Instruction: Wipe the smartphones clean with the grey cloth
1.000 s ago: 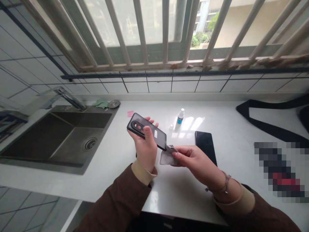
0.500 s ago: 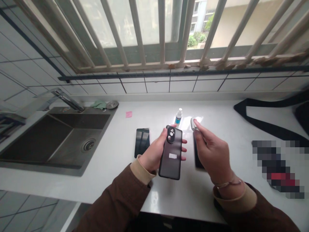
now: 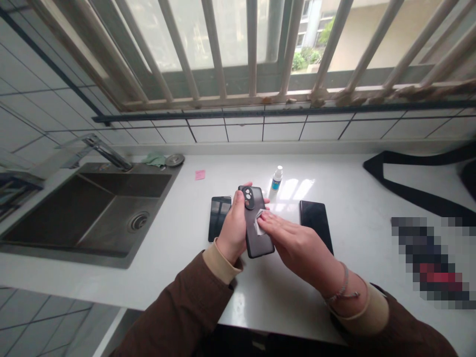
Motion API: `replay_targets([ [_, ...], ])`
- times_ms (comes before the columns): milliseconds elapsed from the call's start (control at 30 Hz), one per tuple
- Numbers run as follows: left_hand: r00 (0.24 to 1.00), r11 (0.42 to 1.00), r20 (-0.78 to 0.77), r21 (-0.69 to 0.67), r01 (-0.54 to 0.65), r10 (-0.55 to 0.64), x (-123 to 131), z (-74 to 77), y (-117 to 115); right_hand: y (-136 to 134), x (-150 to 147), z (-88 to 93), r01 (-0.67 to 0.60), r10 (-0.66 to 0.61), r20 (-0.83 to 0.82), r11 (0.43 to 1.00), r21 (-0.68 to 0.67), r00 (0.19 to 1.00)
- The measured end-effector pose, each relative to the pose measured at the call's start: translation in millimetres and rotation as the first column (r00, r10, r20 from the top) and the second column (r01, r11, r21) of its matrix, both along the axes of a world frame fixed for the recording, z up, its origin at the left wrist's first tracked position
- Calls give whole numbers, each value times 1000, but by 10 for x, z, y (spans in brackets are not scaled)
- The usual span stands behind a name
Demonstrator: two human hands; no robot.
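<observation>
My left hand [image 3: 232, 228] grips a dark phone case [image 3: 255, 233] with a camera cutout at its top, held upright above the white counter [image 3: 353, 198]. My right hand [image 3: 293, 245] presses a small grey cloth [image 3: 259, 221] against the case's back with its fingers laid together over it. A black phone [image 3: 219, 216] lies on the counter just left of my left hand. Another black phone [image 3: 316, 223] lies to the right of my right hand. A small spray bottle [image 3: 276, 178] with a blue label stands behind the case.
A steel sink [image 3: 92, 208] with a tap [image 3: 107, 151] fills the left. A pink sticky note [image 3: 200, 174], a green rag [image 3: 156, 158] and a drain plug [image 3: 174, 159] lie near it. A black strap [image 3: 409, 193] lies at the right. Barred window behind.
My right hand came down from beside the bottle and laid the cloth on the case's back. My left hand drew the case slightly left and farther from me.
</observation>
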State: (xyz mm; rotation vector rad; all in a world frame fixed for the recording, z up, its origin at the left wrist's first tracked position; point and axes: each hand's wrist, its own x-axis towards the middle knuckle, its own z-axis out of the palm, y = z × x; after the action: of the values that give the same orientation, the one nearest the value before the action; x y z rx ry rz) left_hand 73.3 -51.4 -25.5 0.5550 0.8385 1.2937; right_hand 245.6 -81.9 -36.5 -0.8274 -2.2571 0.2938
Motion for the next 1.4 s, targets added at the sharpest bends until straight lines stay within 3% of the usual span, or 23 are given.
replay_targets([
  [200,984,988,-98,-32,-150,146,-132,37,73,-104,-33,125,-301,294,-107,951,-64,950],
  [300,986,987,-86,-62,-149,144,-161,34,97,-138,-25,202,-361,335,-189,925,-123,923],
  [367,995,990,-48,-108,-88,83,-164,37,109,-164,-13,248,-358,310,-249,916,-179,918],
  [467,998,983,33,-171,59,-54,-152,48,118,-188,16,278,-219,108,-346,928,-301,932],
  [533,987,972,95,-184,145,-129,-136,59,108,-163,55,269,-9,-164,-410,921,-388,897],
  [633,953,942,137,-168,292,-271,-97,80,55,-59,146,244,350,-537,-385,818,-457,751],
  [733,896,876,122,-188,443,-427,-44,91,-34,40,210,218,539,-637,-264,762,-360,724],
  [800,870,841,111,-221,493,-481,-12,77,-92,59,198,183,527,-580,-218,810,-257,785],
  [900,861,826,80,-251,505,-502,16,20,-148,36,109,96,346,-368,-156,926,-151,917],
  [967,860,821,75,-267,505,-505,26,-25,-154,15,44,34,243,-257,-130,963,-114,958],
  [1033,871,833,106,-257,490,-480,40,-56,-139,1,-3,-10,197,-208,-122,976,-95,971],
  [1167,948,930,173,-213,301,-267,68,-42,-78,-44,-60,-23,91,-98,-117,994,-59,988],
  [1300,976,938,51,-269,217,-211,26,26,-27,-131,-113,7,-68,67,-99,998,-10,993],
  [1400,988,962,-31,-235,137,-148,-42,51,8,-191,-139,42,-169,168,-65,986,-3,984],
])
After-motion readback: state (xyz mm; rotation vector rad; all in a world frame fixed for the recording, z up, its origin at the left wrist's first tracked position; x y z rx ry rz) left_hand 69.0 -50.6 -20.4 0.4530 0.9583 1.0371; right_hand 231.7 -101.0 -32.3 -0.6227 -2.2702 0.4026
